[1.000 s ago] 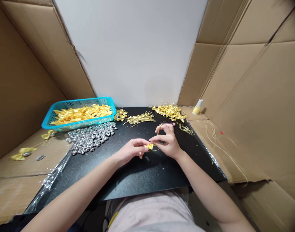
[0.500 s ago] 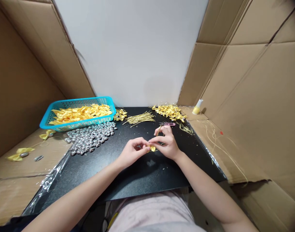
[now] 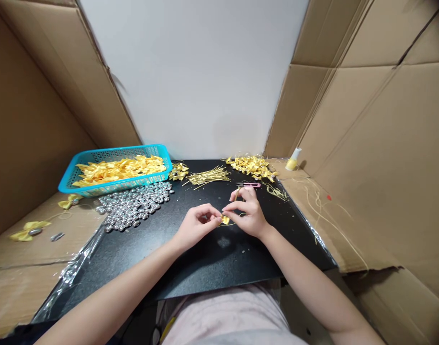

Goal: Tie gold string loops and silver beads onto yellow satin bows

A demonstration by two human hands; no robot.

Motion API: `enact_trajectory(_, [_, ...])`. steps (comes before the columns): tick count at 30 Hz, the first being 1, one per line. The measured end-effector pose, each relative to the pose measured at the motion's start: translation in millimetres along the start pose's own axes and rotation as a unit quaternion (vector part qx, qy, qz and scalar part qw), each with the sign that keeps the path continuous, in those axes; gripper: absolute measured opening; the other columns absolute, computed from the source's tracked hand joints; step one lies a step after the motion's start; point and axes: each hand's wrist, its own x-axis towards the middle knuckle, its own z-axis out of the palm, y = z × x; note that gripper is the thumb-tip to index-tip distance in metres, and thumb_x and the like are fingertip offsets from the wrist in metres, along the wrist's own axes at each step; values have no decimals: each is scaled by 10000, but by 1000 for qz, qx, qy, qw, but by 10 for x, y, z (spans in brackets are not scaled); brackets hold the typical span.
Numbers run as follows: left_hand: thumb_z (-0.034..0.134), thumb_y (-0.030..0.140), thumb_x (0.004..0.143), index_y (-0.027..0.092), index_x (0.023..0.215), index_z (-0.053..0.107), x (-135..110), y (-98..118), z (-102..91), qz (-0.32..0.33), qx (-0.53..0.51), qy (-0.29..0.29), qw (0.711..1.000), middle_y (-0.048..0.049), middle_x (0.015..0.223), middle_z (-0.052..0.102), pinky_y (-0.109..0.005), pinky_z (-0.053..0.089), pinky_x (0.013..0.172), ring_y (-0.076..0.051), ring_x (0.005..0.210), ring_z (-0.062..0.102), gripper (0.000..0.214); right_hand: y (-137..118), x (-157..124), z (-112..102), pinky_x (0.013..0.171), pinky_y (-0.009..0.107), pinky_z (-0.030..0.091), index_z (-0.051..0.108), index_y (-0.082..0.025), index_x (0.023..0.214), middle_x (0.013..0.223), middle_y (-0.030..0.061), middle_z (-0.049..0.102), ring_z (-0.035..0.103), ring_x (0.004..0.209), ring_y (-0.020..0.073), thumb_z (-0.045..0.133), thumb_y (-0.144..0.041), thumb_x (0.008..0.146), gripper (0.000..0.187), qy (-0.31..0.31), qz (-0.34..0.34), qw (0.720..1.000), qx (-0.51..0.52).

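Note:
My left hand [image 3: 195,226] and my right hand [image 3: 248,213] meet over the middle of the black table [image 3: 190,268]. Between their pinched fingertips sits a small yellow ribbon bow [image 3: 225,219], with a thin gold wire trailing from it to the right. Both hands are closed on the bow. A little beyond my right hand lie pink snips [image 3: 248,184].
A teal basket [image 3: 97,155] of yellow ribbon pieces stands at the back left, a heap of silver beads [image 3: 135,203] in front of it. Gold wires [image 3: 207,176] and finished bows [image 3: 253,166] lie at the back. A small glue bottle [image 3: 294,159] stands right. Cardboard walls enclose both sides.
My hands have stayed in place; the fingers have shifted slightly on the bow, which has turned a little between them.

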Motion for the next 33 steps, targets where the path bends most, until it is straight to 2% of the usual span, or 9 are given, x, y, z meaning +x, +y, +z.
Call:
enact_trajectory(5, [674, 315, 734, 142, 666, 636, 19, -39, -27, -9, 10, -41, 999, 0, 646, 569, -224, 385, 571, -109, 589, 489, 190, -38, -8, 12, 853, 388, 395, 712, -252, 717, 813, 22, 584, 500, 865, 194, 690, -249, 796, 82, 8, 5, 1000, -3])
enact_trajectory(10, [665, 327, 733, 151, 658, 624, 50, -43, -51, -50, -17, -68, 996, -2, 614, 592, -223, 405, 568, -110, 569, 499, 196, -56, -11, 35, 871, 397, 389, 690, -231, 726, 840, 30, 582, 495, 907, 206, 678, -230, 802, 78, 32, 58, 998, -13])
enact_trajectory(17, [701, 397, 717, 148, 844, 676, 70, -87, -36, -139, -187, -51, 971, -37, 745, 614, -210, 461, 529, -136, 678, 558, 281, 26, 16, 64, 915, 416, 400, 674, -220, 721, 892, 35, 581, 506, 940, 211, 673, -212, 792, 72, 7, 141, 990, 18])
enact_trajectory(21, [777, 363, 657, 164, 875, 666, 58, -111, 0, -124, -179, -52, 975, -23, 785, 641, -217, 484, 545, -140, 705, 587, 315, 27, 19, 96, 897, 413, 410, 672, -209, 713, 868, 35, 588, 520, 930, 211, 672, -194, 783, 72, -6, 152, 988, 26])
enact_trajectory(24, [756, 366, 690, 156, 809, 645, 54, -107, 18, -99, -138, -19, 985, -12, 745, 637, -205, 471, 542, -124, 672, 574, 265, -6, 31, 87, 901, 417, 411, 677, -213, 709, 875, 36, 599, 522, 933, 211, 679, -205, 782, 74, 2, 147, 989, 18])
enact_trajectory(26, [728, 384, 718, 152, 797, 640, 55, -98, 4, -70, -118, 1, 991, -11, 715, 632, -209, 467, 544, -115, 635, 554, 261, 7, 52, 16, 922, 427, 403, 687, -218, 711, 893, 38, 617, 531, 944, 212, 691, -224, 775, 65, 5, 138, 990, 21])
enact_trajectory(29, [712, 385, 732, 152, 786, 634, 59, -92, -53, -39, -77, 15, 996, -10, 691, 628, -206, 452, 529, -105, 591, 527, 252, 167, 106, -225, 900, 403, 432, 702, -216, 767, 882, 34, 666, 592, 905, 201, 674, -274, 791, 69, -42, 139, 986, 84])
enact_trajectory(31, [707, 379, 734, 154, 770, 625, 63, -93, -94, -36, -50, 15, 998, -7, 683, 622, -200, 437, 508, -102, 572, 512, 241, 379, 155, -431, 757, 343, 488, 696, -191, 848, 800, 38, 683, 630, 777, 186, 624, -341, 822, 168, -38, 213, 969, 118])
enact_trajectory(33, [696, 376, 740, 157, 747, 613, 70, -92, -123, -35, -32, 8, 999, 0, 665, 608, -191, 416, 488, -96, 552, 497, 235, 637, 212, -590, 653, 314, 484, 675, -146, 878, 695, 45, 653, 609, 655, 175, 508, -390, 882, 296, 28, 296, 954, 33])
